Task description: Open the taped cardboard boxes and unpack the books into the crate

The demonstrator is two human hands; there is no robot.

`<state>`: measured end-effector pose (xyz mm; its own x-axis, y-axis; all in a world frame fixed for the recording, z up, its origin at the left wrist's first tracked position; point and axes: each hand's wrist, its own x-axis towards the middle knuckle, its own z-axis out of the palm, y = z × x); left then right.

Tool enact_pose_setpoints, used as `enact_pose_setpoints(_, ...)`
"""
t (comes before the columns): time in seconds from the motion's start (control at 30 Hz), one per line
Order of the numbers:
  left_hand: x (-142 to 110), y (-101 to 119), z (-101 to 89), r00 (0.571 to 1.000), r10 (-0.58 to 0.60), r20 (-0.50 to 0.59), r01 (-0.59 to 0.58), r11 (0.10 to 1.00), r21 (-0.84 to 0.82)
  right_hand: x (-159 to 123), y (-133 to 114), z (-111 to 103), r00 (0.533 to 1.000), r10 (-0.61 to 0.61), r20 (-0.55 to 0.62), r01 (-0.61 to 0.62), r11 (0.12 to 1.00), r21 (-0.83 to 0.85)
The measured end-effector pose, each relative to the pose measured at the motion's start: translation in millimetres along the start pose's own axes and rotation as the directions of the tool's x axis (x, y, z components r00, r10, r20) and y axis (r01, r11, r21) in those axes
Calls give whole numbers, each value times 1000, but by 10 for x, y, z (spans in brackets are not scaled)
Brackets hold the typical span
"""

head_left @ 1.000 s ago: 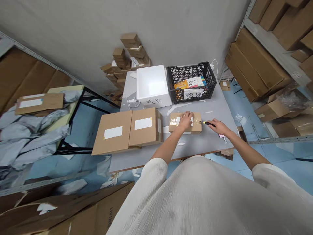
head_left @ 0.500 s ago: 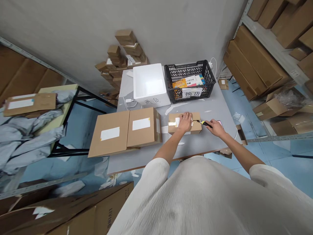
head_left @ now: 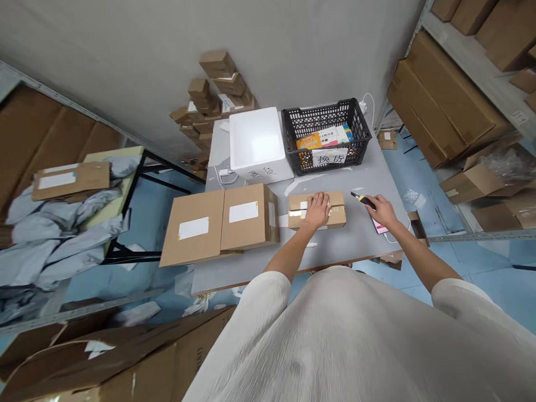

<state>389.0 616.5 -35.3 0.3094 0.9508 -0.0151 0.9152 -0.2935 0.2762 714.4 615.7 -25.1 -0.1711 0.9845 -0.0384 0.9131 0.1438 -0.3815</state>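
Note:
A small cardboard box [head_left: 337, 219] with clear tape and a white label lies on the grey table in front of me. My left hand [head_left: 317, 209] rests flat on top of it, fingers stretched out over the lid, partly hiding the label. To the right of the box, my right hand [head_left: 382, 212] grips a box cutter [head_left: 363, 200] with a black and yellow handle. Its tip points left toward the box and is apart from it. Below my right hand, partly covered, is a phone [head_left: 380, 225] with a pink and white screen.
Two bigger labelled boxes [head_left: 201, 223] sit on the left of the table [head_left: 259, 268]. Behind stand a white foam bin [head_left: 268, 174] and a black crate [head_left: 360, 151] holding colourful books. Bagged parcels [head_left: 37, 234] are piled at left; loaded shelves [head_left: 464, 56] stand at right.
My right hand has drawn the box cutter away from the box's right end, to the right. More of the phone shows. My left hand stays on the box.

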Motion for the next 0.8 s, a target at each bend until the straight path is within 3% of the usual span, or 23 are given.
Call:
enact_pose_setpoints(0.23,-19,82,21,997,-79,-18,78,996,-49,69,-104,213,974,221,54,-226,963,148)
enact_pose_setpoints(0.37,-79,128,-11,988,-154,15,155,983,-96,114,-185,437,941,297,161,-313,946,82)
enact_pose_setpoints(0.5,-262,72,-19,982,-187,22,188,973,-132,114,-180,651,874,399,278,-419,908,11)
enact_pose_setpoints(0.67,-586,-101,-42,964,-265,30,266,958,-108,154,-96,861,805,449,387,-443,890,-110)
enact_pose_setpoints(0.8,-801,-236,-85,938,-347,17,348,935,-72,264,-40,976,808,433,399,-405,901,-158)
